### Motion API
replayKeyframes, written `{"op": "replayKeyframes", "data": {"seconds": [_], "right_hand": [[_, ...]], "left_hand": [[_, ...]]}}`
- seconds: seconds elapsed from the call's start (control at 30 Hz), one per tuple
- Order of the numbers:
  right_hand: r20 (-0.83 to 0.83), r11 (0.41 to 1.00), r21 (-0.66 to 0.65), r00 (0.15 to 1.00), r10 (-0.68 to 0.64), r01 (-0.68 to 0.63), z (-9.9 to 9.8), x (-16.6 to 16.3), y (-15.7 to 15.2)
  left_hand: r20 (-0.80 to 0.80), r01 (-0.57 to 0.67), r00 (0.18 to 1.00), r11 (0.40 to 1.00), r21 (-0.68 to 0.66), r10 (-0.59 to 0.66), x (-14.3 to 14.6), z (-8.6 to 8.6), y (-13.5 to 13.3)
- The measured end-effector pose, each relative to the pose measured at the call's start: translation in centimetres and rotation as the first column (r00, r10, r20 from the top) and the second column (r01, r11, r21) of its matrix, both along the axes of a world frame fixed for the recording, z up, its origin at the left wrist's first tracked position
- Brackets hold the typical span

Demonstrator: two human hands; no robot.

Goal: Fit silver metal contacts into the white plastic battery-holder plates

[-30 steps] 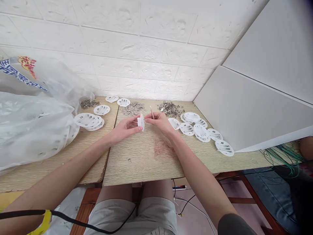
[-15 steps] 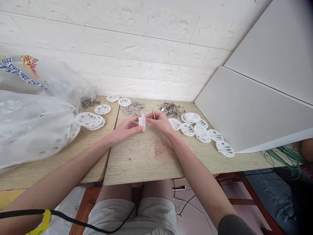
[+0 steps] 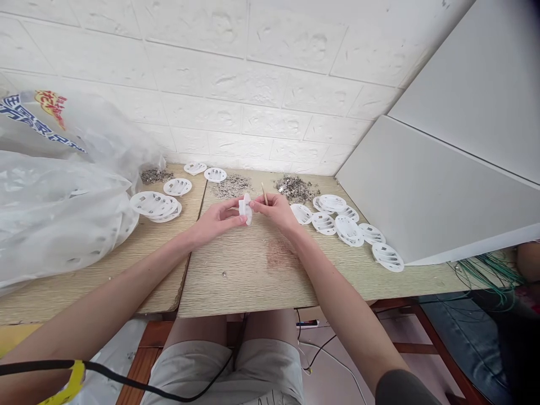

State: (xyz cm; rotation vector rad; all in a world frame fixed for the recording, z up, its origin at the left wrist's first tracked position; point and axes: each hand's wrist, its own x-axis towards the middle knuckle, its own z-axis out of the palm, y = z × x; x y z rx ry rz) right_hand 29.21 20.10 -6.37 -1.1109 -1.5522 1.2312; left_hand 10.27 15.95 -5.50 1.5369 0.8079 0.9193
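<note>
My left hand (image 3: 216, 221) grips a white round plastic part (image 3: 243, 207) by its edge, between thumb and fingers. The part stands on edge above the table, its flat face turned toward my right hand (image 3: 278, 212). Thumb and forefinger of that hand are pinched at the face; any small piece between them is too tiny to make out. A thin wooden stick (image 3: 264, 193) also sits in my right hand, its pale tip pointing up. Just behind my hands lie a heap of small metal pieces (image 3: 295, 188) and a flatter spread of metal bits (image 3: 231, 187).
Several white slotted discs (image 3: 348, 229) lie on the right, more discs (image 3: 147, 203) on the left. A third metal pile (image 3: 155, 176) sits beside a large plastic bag (image 3: 63, 214). A grey-white panel (image 3: 455, 185) leans at right, near green wires (image 3: 489, 270). Behind is a white brick-pattern wall (image 3: 261, 84).
The white plastic part has tilted slightly in my left hand, and my right fingertips have shifted a little against it. The discs and metal piles stay where they were.
</note>
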Motion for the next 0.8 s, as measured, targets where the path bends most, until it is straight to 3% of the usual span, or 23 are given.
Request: {"op": "replayKeyframes", "data": {"seconds": [0.33,0.57,0.8], "right_hand": [[0.026,1.0,0.022,1.0,0.012,-0.012,0.5,0.32,-0.08],[0.166,0.996,0.074,0.985,-0.055,0.043,0.39,0.14,-0.18],[0.2,0.992,0.105,0.975,-0.096,0.076,0.47,-0.15,-0.42]], "left_hand": [[0.009,-0.028,1.0,0.999,-0.02,0.028,0.2,-0.03,-0.03],[-0.028,-0.049,0.998,0.998,-0.025,0.049,0.04,-0.09,-0.13],[-0.066,-0.054,0.996,0.998,-0.022,0.052,0.04,-0.14,-0.16]]}}
